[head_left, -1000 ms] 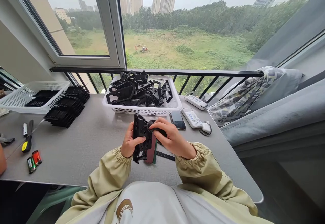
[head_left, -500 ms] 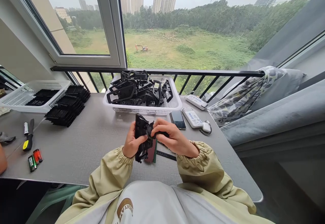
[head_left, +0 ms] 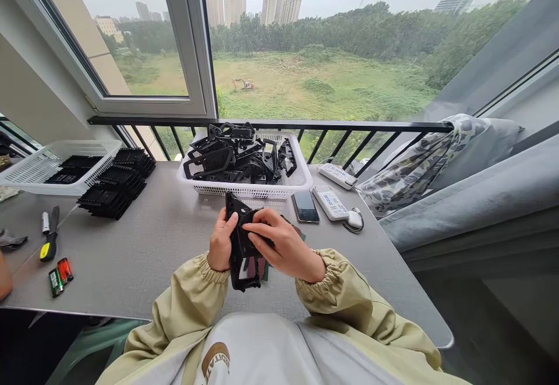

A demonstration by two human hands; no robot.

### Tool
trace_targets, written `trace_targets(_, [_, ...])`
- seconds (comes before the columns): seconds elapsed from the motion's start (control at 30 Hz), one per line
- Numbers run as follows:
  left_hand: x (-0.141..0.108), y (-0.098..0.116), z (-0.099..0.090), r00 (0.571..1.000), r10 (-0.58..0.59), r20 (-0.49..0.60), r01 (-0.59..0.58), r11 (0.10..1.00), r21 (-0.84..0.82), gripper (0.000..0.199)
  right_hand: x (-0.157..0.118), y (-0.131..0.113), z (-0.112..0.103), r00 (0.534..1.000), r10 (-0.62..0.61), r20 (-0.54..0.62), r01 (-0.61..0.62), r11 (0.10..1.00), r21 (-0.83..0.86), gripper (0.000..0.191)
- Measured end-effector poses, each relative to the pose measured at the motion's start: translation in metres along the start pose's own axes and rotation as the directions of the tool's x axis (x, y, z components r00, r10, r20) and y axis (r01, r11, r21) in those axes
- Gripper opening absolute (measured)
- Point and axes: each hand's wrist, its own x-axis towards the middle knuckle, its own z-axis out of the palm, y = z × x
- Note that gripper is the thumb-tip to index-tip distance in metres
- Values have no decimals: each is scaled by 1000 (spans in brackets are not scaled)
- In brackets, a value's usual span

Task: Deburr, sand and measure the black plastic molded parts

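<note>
My left hand [head_left: 222,242] is wrapped round the left side of a black plastic frame [head_left: 238,262], its thumb on the front face. The frame is tilted upright above the table. From the right, my right hand [head_left: 283,244] pinches a dark part at the middle of the frame; that part is mostly hidden by the fingers. Beneath both hands lie reddish-green flat pieces [head_left: 265,269], partly covered. Just beyond, a white basket [head_left: 253,190] holds a heap of black plastic frames [head_left: 218,161].
A phone [head_left: 306,206] and white devices [head_left: 331,203] lie right of the basket. On the left are stacked black parts [head_left: 107,198], another white basket [head_left: 26,182], a screwdriver [head_left: 49,245] and batteries [head_left: 56,282]. Part of another person's hand [head_left: 5,274] shows at the left edge.
The black frame has turned, so more of its flat face and lower opening shows. My left hand has shifted slightly left, and my right hand has moved left and down. The phone is now fully uncovered.
</note>
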Motion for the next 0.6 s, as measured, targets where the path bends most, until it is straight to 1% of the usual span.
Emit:
trace_targets(0.1, [2,0,-2,998,2,-57,-2,1000,-7,37,1,9,-4,995,98,-32,-98,995,-12,19])
trace_targets(0.2, [4,1,-4,994,3,-106,-3,1000,3,35,1,15,-9,976,179,-122,-178,984,22,17])
trace_targets(0.27, [5,1,-4,995,-13,-102,14,1000,5,34,0,15,-9,973,170,-157,-158,984,81,15])
trace_targets(0.37, [5,2,-5,996,-11,-89,11,1000,-6,32,0,17,-7,984,121,-128,-104,986,129,15])
trace_targets(0.43, [6,1,-6,994,-9,-109,8,1000,-13,31,0,20,-6,980,163,-115,-151,983,104,15])
trace_targets(0.5, [7,1,-8,991,-27,-130,25,1000,-14,31,1,25,-5,960,238,-145,-224,969,106,15])
trace_targets(0.53, [7,0,-8,990,-40,-133,38,999,-19,30,2,27,-4,950,265,-166,-245,961,129,14])
trace_targets(0.6, [8,0,-8,991,-53,-122,47,998,-52,27,4,29,-2,945,273,-180,-236,950,203,15])
